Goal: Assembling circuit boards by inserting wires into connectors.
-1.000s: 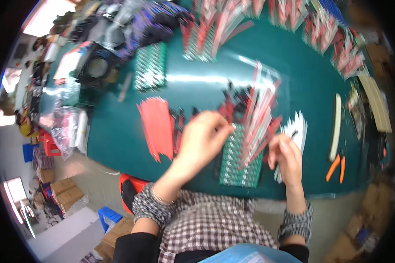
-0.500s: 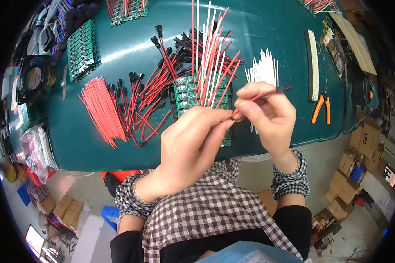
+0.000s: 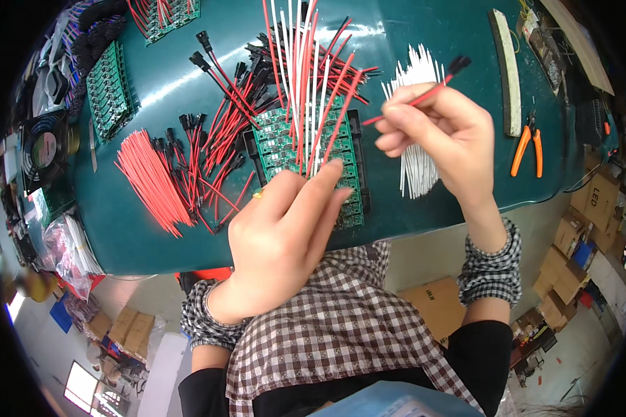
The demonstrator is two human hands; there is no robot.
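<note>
My right hand (image 3: 442,128) pinches a red and black connector lead (image 3: 431,92) above the white wires. Its black plug sticks out at the upper right, and the red end points left toward the board. My left hand (image 3: 278,226) rests over the near part of a green circuit board panel (image 3: 351,149), index finger and thumb stretched out and apart, with nothing visible between them. The index fingertip is by the base of the red and white wires (image 3: 313,90) rising from the panel. A black holder (image 3: 364,170) shows along the panel's side.
Left of the panel lie a red wire bundle (image 3: 153,184) and several black-plugged leads (image 3: 219,139). White wires (image 3: 419,170) lie to the right. Farther right are orange-handled pliers (image 3: 526,149) and a pale strip (image 3: 506,73). More green boards (image 3: 110,94) and a fan (image 3: 45,149) sit at the left.
My hands have separated. The right has moved up and to the right with the connector lead; the left has let go of the lead's end and shifted left and down over the panel.
</note>
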